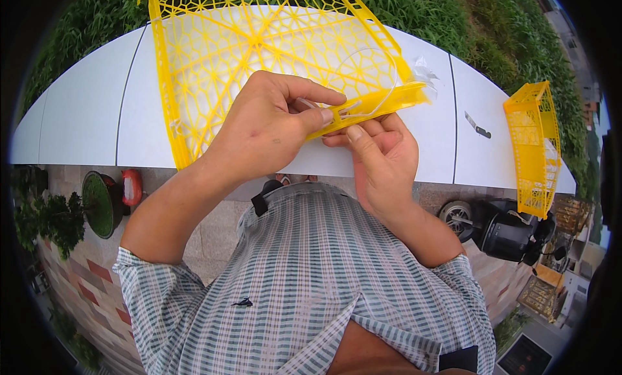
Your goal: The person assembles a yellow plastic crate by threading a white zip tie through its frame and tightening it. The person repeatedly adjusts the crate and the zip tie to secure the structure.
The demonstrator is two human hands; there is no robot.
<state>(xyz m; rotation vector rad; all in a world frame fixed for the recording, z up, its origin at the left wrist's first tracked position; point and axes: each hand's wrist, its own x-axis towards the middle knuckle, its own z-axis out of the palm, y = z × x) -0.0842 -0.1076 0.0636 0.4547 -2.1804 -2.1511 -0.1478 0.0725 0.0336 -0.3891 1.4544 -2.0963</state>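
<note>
Where the near edge of a yellow lattice panel (257, 44) comes toward the person, a solid yellow side strip (389, 103) lies directly in the grip of both hands, slanting up to the right. Left hand (269, 125): grasping, thumb and forefinger closed on the lower left part of the strip, at its slots; whether the cord is pinched there too cannot be told. Right hand (387, 156): grasping, palm up, thumb and bent fingers on the strip's lower edge, just beside the left fingertips. White cord (396, 73), thin: one length, passing at the slots between the hands and looping up over the panel's right portion. Clear plastic piece (424, 75), crumpled: at the strip's right end, well beyond the fingers. Worktop (78, 125), white, with dark seams: beneath the panel. Knife (478, 125), dark-handled, blade bare: lying on the worktop, right of the hands and apart from them. Yellow basket (534, 145), openwork: at the worktop's right end, pale contents partly visible. Surroundings: green plants (421, 12) past the far edge; black scooter (508, 235) at lower right; round planter (102, 206) and red object (132, 187), kind unclear, at left on the paving.
</note>
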